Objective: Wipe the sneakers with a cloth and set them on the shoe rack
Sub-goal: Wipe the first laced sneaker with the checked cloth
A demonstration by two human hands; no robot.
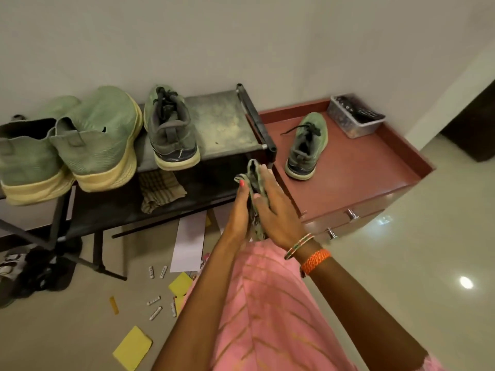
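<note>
In the middle of the frame, the left hand (239, 210) and the right hand (273, 210) are pressed together with the cloth (255, 180) flat between them, fingers mostly straight. One sneaker (171, 132) stands on the top of the shoe rack (227, 121) in the upper middle, beside two bigger green shoes (80, 140) at the left. The other sneaker (308, 145) sits alone on the red-brown surface (356, 172) at the right, near a small plastic tub (355, 117).
</note>
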